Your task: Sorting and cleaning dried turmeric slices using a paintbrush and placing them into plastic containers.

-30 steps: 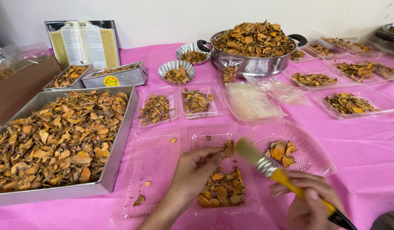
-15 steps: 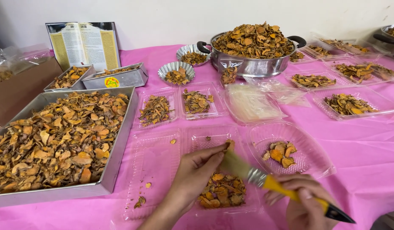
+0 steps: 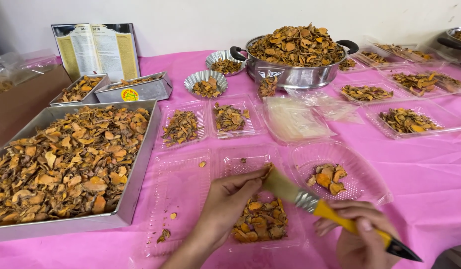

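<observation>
Bristles of the yellow-handled brush (image 3: 310, 201) touch a dried orange slice (image 3: 266, 171) that I pinch in my left hand (image 3: 229, 199) fingertips. My right hand (image 3: 360, 234) is wrapped fully around the brush handle. Directly beneath the pinch sits a clear plastic tray (image 3: 240, 159) holding a pile of dried slices (image 3: 260, 224); right of it, a round clear dish (image 3: 362, 174).

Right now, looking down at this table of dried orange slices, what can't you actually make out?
- The piece pinched in the left hand: hidden by the fingers and brush bristles, head view.
- Right hand: cut off by the bottom edge.
- Right-hand pot: mostly beyond the frame's right edge.
- Open booklet: print too small to read.
- Big metal tray: its left end is cut off by the frame edge.
</observation>
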